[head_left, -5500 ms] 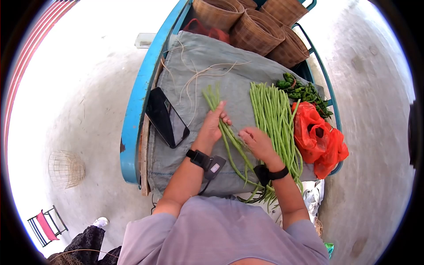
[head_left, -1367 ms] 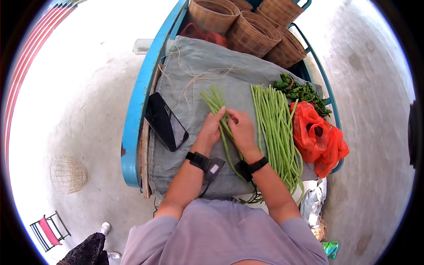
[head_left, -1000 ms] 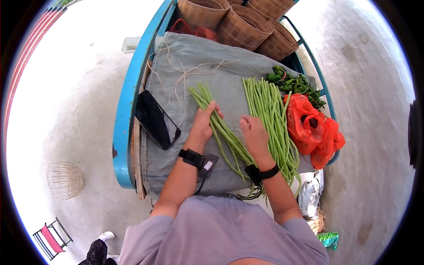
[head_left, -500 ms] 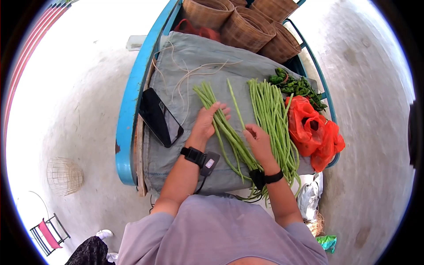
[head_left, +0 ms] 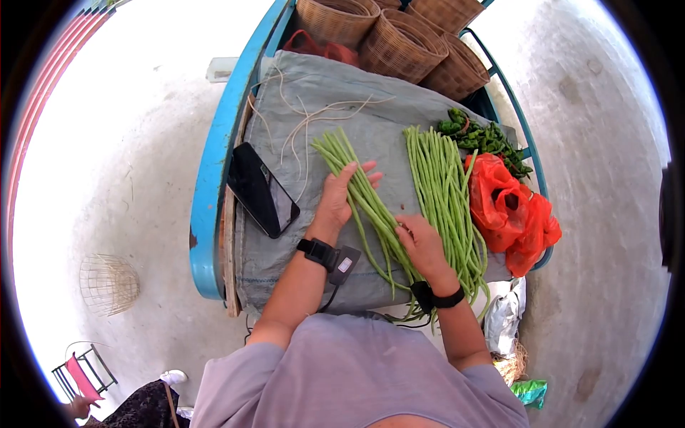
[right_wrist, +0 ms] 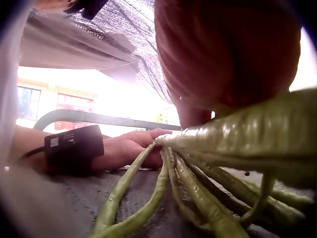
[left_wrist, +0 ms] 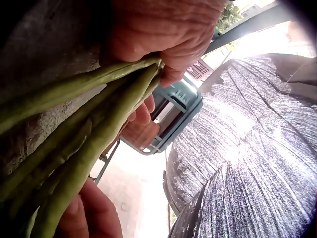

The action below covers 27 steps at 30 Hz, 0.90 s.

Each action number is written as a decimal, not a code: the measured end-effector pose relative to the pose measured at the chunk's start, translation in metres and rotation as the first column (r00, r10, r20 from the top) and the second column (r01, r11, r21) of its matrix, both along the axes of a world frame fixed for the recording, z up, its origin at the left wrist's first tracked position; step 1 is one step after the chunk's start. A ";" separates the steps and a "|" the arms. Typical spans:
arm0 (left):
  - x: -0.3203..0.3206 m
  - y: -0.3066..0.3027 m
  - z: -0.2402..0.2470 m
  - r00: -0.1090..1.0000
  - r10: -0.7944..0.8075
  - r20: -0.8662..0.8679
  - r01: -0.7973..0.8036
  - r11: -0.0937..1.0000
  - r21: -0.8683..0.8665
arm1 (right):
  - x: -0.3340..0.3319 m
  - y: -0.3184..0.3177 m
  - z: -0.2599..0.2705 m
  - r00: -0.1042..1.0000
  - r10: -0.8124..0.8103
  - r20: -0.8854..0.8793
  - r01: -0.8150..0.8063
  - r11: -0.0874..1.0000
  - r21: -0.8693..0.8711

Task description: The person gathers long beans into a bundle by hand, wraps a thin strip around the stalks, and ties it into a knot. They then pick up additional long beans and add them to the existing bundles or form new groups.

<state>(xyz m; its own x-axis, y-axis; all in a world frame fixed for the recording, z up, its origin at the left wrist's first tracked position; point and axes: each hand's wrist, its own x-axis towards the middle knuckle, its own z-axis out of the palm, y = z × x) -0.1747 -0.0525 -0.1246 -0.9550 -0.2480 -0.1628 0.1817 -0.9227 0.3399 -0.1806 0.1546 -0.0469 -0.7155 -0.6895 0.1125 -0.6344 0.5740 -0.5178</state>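
Observation:
In the head view, my left hand [head_left: 339, 198] holds a bunch of long green beans [head_left: 367, 205], thumb across the top and fingertips showing past its right side. Lower down the bunch, my right hand [head_left: 424, 246] has its thumb and fingers curled at the beans. A larger row of long beans [head_left: 441, 185] lies to the right on a grey cloth [head_left: 285, 93]. The right wrist view shows the left hand [right_wrist: 131, 148] behind several beans [right_wrist: 198, 193], and the right hand [right_wrist: 228, 54] large above them.
A black phone [head_left: 262, 189] and pale strings [head_left: 307, 118] lie left of the beans. Green peppers [head_left: 485, 139] and a red plastic bag [head_left: 503, 207] are at the right. Woven baskets [head_left: 403, 46] stand behind, inside the blue frame [head_left: 214, 178]. Another person's clothing [head_left: 143, 405] shows at lower left.
The separate bean that stood up from my right hand now lies along the bunch. My right hand has moved slightly down, and my left fingers are more extended.

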 end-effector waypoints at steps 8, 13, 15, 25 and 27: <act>-0.003 -0.002 -0.003 0.998 0.003 0.062 -0.007 0.998 0.060 | -0.003 0.016 -0.010 0.849 -0.101 0.519 0.186 0.976 -0.115; -0.004 0.000 -0.005 0.992 -0.074 0.107 0.065 0.994 0.083 | 0.005 0.040 0.040 0.721 -0.316 0.616 0.276 0.947 0.163; -0.002 0.005 0.000 0.986 -0.114 0.118 0.110 0.993 0.045 | 0.009 0.042 0.052 0.911 -0.253 0.326 0.176 0.953 0.246; -0.001 -0.016 -0.002 0.989 0.066 -0.129 -0.035 0.973 0.230 | 0.014 0.058 0.083 0.810 -0.254 0.528 0.147 0.960 0.237; -0.001 -0.013 -0.004 0.993 0.068 -0.101 -0.043 0.971 0.235 | 0.022 0.055 0.114 0.887 -0.246 0.391 0.220 0.969 0.111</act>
